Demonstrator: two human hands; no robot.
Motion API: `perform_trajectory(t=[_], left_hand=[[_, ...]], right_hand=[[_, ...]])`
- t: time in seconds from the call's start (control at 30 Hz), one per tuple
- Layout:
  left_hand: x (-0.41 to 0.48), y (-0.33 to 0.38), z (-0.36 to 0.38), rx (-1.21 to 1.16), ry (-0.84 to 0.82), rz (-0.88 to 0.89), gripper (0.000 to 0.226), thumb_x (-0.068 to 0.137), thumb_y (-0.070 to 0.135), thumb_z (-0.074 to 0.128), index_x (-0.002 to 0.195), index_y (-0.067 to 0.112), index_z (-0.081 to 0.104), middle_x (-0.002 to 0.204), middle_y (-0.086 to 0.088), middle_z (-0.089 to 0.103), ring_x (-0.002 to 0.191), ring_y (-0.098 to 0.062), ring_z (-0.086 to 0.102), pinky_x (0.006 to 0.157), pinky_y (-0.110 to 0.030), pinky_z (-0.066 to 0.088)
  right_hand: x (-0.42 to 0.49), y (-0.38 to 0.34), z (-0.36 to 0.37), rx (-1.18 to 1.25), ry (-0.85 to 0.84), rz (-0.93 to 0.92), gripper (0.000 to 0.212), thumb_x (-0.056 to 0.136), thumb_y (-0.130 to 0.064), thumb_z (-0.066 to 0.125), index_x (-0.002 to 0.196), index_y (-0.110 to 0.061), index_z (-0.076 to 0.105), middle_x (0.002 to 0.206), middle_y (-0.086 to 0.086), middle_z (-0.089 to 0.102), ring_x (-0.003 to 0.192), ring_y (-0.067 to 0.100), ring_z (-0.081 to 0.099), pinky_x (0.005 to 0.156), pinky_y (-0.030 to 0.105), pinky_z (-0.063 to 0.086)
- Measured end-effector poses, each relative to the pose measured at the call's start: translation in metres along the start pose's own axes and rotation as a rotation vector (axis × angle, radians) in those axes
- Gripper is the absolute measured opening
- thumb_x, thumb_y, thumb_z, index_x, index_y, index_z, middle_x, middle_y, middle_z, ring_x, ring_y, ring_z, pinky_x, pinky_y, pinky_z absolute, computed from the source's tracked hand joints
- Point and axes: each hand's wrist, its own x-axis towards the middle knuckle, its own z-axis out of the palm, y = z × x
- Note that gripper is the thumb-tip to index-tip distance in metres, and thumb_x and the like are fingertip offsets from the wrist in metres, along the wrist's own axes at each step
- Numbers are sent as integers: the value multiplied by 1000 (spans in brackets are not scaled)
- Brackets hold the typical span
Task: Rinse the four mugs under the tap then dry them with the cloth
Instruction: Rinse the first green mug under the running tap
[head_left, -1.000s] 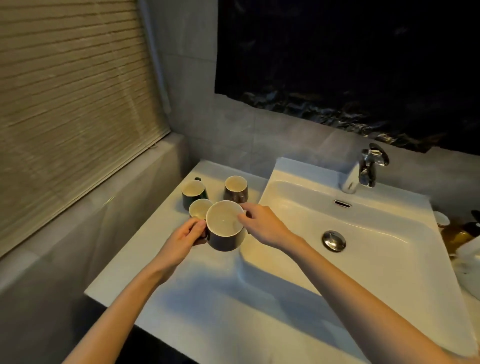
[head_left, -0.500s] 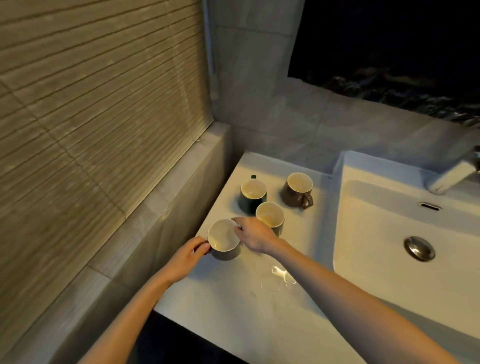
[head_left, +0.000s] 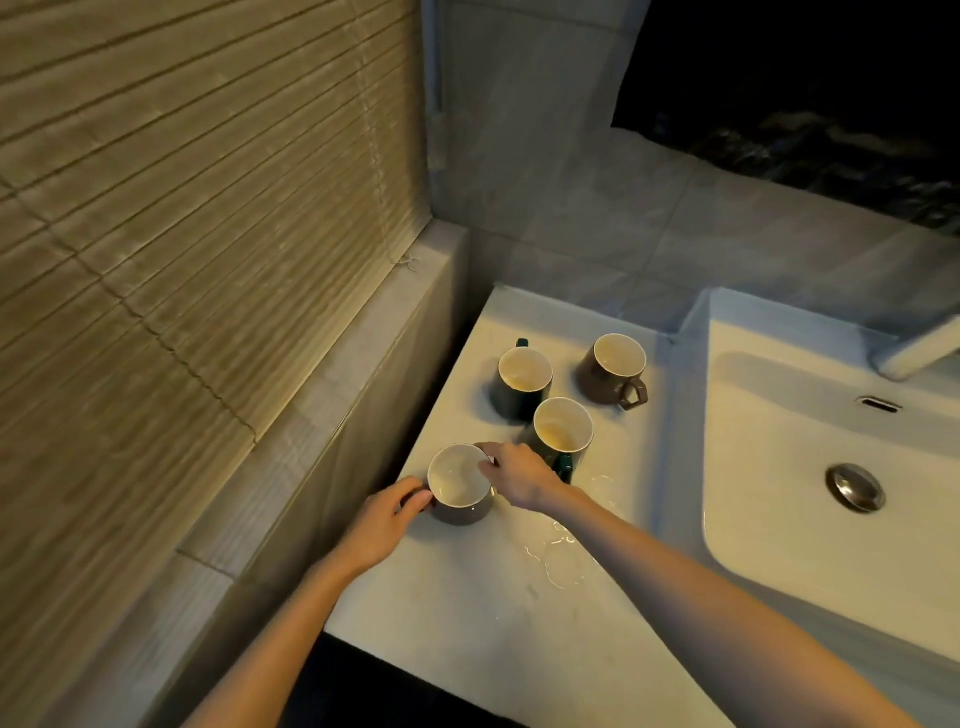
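Outstretched, left hand (head_left: 384, 519) and right hand (head_left: 519, 475) grip.

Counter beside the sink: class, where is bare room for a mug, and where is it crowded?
Bare: the counter near its front edge, left of the puddle; a strip behind the back mugs. Crowded: around the middle mug and held mug.
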Motion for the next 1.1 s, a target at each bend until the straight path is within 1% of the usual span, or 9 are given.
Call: perform_trajectory(t=[0.2, 0.27, 0.37, 0.53, 0.63, 0.73, 0.83, 1.0, 1.1], left_hand=[[3, -1, -8, 157, 23, 32, 21, 95, 38, 50, 102, 24, 64, 92, 11, 69, 87, -6, 64, 80, -41, 54], [7, -5, -8, 239, 23, 30, 22, 93, 47, 48, 99, 30, 62, 90, 12, 67, 84, -8, 64, 76, -45, 54], [11, 3, -12, 293, 57, 10, 18, 92, 41, 55, 103, 28, 58, 99, 14, 64, 89, -8, 62, 79, -42, 54], [24, 40, -23, 345, 141, 142, 41, 91, 30, 59, 130, 26, 47, 125, 10, 52, 113, -13, 51, 94, -38, 48], [47, 74, -16, 262, 105, 231, 40, 93, 24, 56, 131, 27, 47, 124, 10, 52, 113, -10, 49, 97, -32, 43], [75, 105, 5, 155, -2, 290, 41, 94, 18, 54, 134, 22, 48, 127, 3, 54, 109, -9, 53, 96, -28, 42], [101, 123, 30, 107, -136, 185, 45, 96, 16, 52, 139, 14, 43, 137, -7, 50, 116, -18, 54, 99, -28, 40], [123, 127, 50, 123, -227, 63, 42, 98, 23, 47, 138, 11, 44, 137, -8, 53, 123, -22, 52, 98, -30, 40], [125, 128, 54, 50, -203, 46, 37, 98, 19, 46, 134, 9, 49, 131, -7, 57, 121, -21, 52, 94, -25, 39]], right_hand=[[-1, -2, -8, 118, -60, 19, 43, 103, -30, 39, 145, -18, 41, 139, 7, 52, 103, 25, 61, 76, 28, 54], [-8, 4, -12, 159, -70, 12, 41, 103, -31, 40, 143, -20, 44, 127, 6, 59, 82, 16, 61, 61, 18, 51], [-25, 19, -22, 242, -5, -12, 32, 102, -24, 44, 129, -17, 59, 104, -1, 62, 70, 5, 57, 55, 10, 43], [-53, 60, -35, 356, 350, 62, 14, 97, -23, 53, 93, -25, 66, 90, -6, 65, 75, 11, 61, 72, 27, 54], [-61, 80, -32, 420, 477, 226, 10, 95, -28, 56, 93, -19, 56, 93, -3, 60, 81, 20, 62, 74, 43, 58], [-60, 82, -30, 612, 396, 373, 21, 96, -31, 55, 103, -13, 47, 103, 2, 54, 87, 23, 61, 67, 36, 59], [-53, 72, -31, 848, 206, 454, 25, 99, -35, 48, 111, -13, 46, 107, 2, 56, 83, 16, 62, 68, 29, 57], [-36, 70, -29, 1124, 68, 494, 28, 100, -32, 48, 111, -7, 55, 89, 4, 68, 72, 19, 67, 72, 29, 58], [-35, 75, -26, 1230, 62, 477, 22, 101, -28, 47, 99, -7, 54, 80, 6, 61, 67, 17, 58, 71, 27, 57]])
